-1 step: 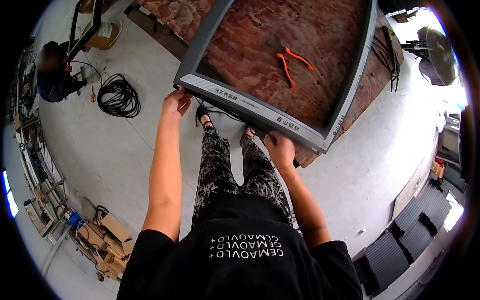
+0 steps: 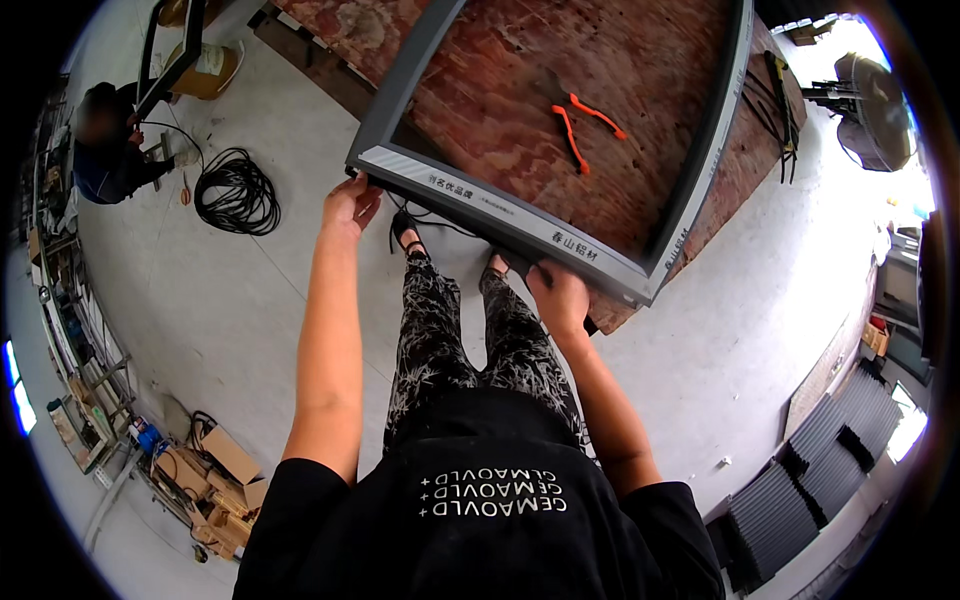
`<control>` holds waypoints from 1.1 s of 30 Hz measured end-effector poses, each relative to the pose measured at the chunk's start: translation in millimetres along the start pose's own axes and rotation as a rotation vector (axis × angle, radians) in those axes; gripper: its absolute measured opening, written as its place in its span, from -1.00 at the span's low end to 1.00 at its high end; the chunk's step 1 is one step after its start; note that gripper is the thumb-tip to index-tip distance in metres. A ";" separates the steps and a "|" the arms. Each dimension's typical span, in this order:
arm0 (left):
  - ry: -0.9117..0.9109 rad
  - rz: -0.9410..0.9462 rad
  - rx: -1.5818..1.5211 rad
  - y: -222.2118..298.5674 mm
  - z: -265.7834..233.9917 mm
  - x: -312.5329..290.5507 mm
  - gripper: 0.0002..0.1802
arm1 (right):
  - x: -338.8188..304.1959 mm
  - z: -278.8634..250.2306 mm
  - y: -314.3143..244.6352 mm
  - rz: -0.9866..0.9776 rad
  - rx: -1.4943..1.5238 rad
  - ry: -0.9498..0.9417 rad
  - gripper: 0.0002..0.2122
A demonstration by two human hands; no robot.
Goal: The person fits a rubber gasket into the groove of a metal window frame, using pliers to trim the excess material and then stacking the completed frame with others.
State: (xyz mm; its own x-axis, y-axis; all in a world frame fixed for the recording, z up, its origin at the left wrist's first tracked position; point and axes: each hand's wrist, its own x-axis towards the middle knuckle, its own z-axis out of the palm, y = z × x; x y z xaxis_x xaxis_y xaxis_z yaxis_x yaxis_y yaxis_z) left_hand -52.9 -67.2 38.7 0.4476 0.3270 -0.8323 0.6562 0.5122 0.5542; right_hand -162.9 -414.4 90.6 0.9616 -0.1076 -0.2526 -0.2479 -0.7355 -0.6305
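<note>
A grey metal window frame (image 2: 400,85) lies on the reddish-brown board table, its near side sticking out over the edge toward me. My left hand (image 2: 347,205) is closed, its fingertips at the frame's near left corner. Under the near side, toward its right end, my right hand (image 2: 560,297) is curled with the thumb against something dark. Most of its fingers are hidden, so I cannot tell what it grips. A thin black strip (image 2: 440,225) hangs in a loop below the frame, between my hands. Orange-handled pliers (image 2: 572,140) lie on the board inside the frame.
The board table (image 2: 735,200) ends in a corner near my right hand. Black strips (image 2: 785,120) lie on its right side. Coiled black cord (image 2: 237,190) is on the floor at left, near a person (image 2: 110,150) holding another frame. A fan (image 2: 870,110) stands at far right.
</note>
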 end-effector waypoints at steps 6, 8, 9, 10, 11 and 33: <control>-0.019 0.017 -0.013 -0.4 0.7 0.5 -0.70 | -0.9 6.5 -4.8 0.023 -0.011 0.083 -0.78; -0.012 0.047 -0.047 -2.2 2.0 -1.4 -0.70 | 0.2 6.7 -6.6 0.015 -0.011 0.085 -0.79; 0.018 0.068 -0.041 -5.0 2.9 -5.2 -0.70 | 1.4 5.9 -7.3 0.014 -0.012 0.069 -0.79; 0.049 0.089 -0.035 -11.6 3.9 -11.2 -0.70 | 2.4 4.7 -8.0 0.011 -0.014 0.052 -0.79; 0.074 0.110 -0.030 -18.2 9.6 -19.6 -0.69 | 3.5 1.3 -7.7 0.007 0.036 0.024 -0.80; -0.614 1.024 1.208 -6.5 54.1 -191.9 -0.84 | 42.6 -51.2 -107.2 -0.468 0.210 -0.481 -0.85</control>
State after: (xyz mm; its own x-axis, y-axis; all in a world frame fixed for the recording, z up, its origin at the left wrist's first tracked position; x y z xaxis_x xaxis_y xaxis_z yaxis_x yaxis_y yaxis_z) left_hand -110.2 -176.3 195.6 0.9119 -0.3662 -0.1854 -0.1053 -0.6453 0.7566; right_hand -89.3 -374.4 185.1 0.8258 0.5323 -0.1863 0.1151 -0.4825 -0.8683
